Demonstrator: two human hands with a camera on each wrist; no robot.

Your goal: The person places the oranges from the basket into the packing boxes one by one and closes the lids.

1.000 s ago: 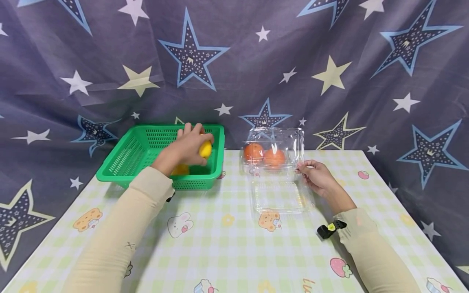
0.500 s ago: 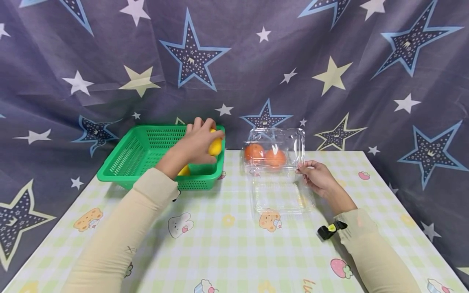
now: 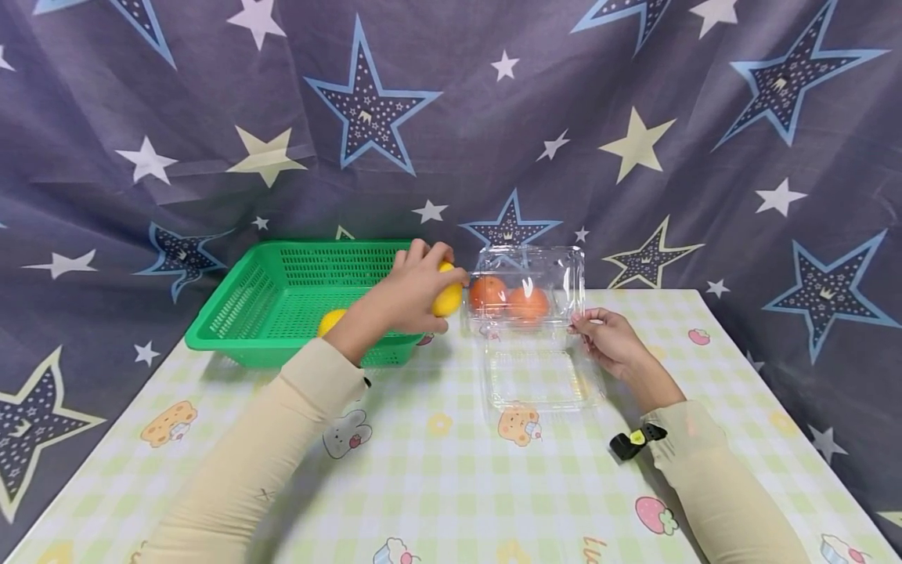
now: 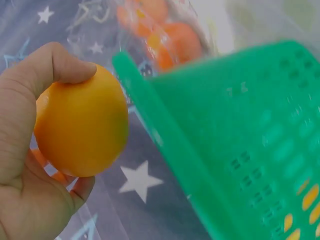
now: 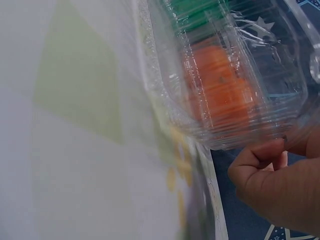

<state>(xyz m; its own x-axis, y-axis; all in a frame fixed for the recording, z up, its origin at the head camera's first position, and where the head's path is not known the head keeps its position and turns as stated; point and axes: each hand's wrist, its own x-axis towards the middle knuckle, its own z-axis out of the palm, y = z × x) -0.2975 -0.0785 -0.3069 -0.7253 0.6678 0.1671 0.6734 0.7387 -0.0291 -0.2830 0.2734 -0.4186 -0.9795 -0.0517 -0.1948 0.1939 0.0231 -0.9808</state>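
Observation:
My left hand [image 3: 416, 286] grips a yellow lemon [image 3: 447, 291] between thumb and fingers. It is just past the right rim of the green basket [image 3: 247, 342]. In the left wrist view the lemon [image 4: 87, 125] shows large beside the basket wall [image 4: 200, 125]. A second lemon [image 3: 330, 321] lies in the basket, partly hidden by my left arm. To the right stands an unfolded clear plastic clamshell box [image 3: 539, 384]. Two oranges [image 3: 528, 303] sit side by side at its back half. My right hand [image 3: 611, 342] pinches the box's right edge near the fold.
A checked, cartoon-printed cloth covers the table [image 3: 437, 486]. Behind it hangs a dark star-patterned curtain [image 3: 465, 117]. The basket's right rim is close to the box's left side, with a narrow strip of table between.
My left hand has carried the lemon rightward from inside the basket to beyond its right rim, nearer the box. The right hand, box and oranges have stayed put.

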